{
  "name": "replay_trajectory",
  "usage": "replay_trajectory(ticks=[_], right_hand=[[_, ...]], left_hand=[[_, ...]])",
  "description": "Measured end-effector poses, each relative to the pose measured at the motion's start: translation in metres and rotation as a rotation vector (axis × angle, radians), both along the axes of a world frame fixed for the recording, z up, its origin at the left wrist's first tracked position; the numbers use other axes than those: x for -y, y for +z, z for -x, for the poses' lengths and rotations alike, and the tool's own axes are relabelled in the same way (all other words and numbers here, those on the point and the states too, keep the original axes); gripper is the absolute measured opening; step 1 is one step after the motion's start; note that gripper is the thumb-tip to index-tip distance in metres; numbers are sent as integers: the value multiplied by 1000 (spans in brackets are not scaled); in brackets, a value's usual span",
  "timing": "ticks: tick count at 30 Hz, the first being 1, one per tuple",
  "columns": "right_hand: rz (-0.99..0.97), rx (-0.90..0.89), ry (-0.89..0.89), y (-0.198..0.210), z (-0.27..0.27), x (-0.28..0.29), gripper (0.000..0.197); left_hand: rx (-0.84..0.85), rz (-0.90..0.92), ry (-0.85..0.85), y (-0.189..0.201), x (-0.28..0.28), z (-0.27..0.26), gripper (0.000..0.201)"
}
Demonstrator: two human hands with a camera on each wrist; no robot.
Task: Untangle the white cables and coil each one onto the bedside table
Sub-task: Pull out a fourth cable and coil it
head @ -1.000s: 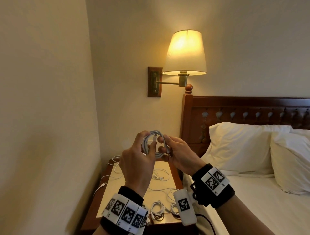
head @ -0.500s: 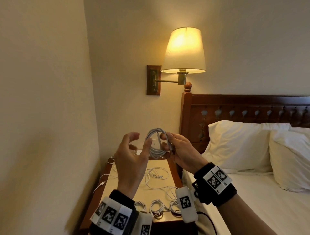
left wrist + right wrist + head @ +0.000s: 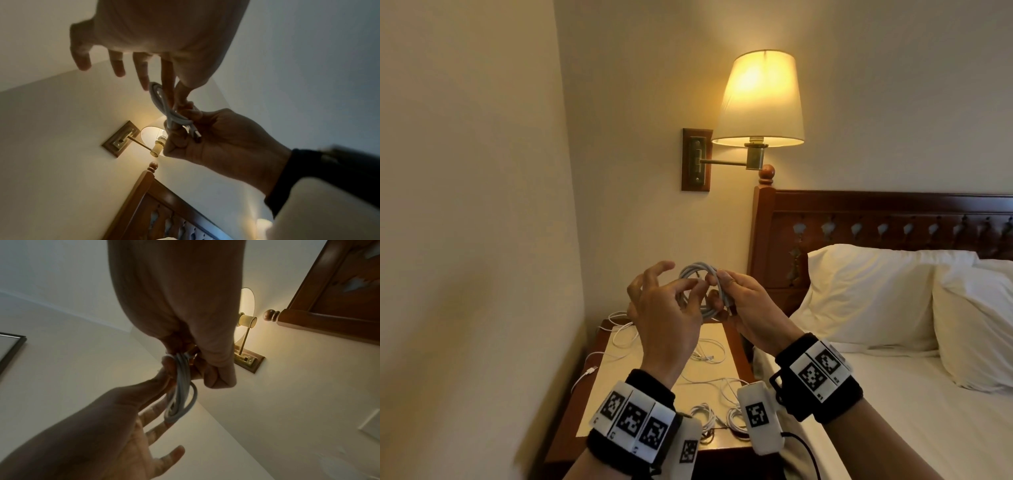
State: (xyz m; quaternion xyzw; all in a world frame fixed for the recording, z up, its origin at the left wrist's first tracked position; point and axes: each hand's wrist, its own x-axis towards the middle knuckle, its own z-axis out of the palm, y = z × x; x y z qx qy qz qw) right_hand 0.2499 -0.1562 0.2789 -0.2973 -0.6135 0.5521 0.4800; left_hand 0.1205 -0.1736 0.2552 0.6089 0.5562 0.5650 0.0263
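Observation:
A coiled white cable is held up in the air above the bedside table. My right hand grips the coil's right side, and the plug end sticks out under its fingers. The thumb and index finger of my left hand pinch the coil's left side, while the other fingers are spread apart. The wrist views show the same coil between the two hands. Loose white cables lie tangled on the table. Two small coiled cables lie at its front edge.
One cable end hangs off the table's left edge, close to the wall. A lit wall lamp hangs above the table. To the right are the wooden headboard, white pillows and the bed.
My left hand let go of the coil and opened, then came back with thumb and index finger pinching it. The right hand kept its grip throughout.

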Motion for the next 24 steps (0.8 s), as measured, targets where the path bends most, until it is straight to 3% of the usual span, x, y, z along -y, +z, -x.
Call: replay_trajectory(ticks=[3, 7, 15, 18, 24], right_hand=[[32, 9, -30, -2, -1, -4, 36], [52, 93, -53, -5, -3, -8, 37], [12, 228, -6, -10, -2, -13, 35], [0, 204, 101, -9, -2, -10, 25], [89, 114, 178, -7, -5, -6, 32]], left_hand=[[-93, -156, -1, -7, 2, 0, 29], [-252, -298, -127, -13, 3, 5, 35], [-362, -221, -471, -2, 2, 18, 35], [-279, -210, -558, 5, -3, 22, 27], [73, -56, -595, 8, -12, 37, 24]])
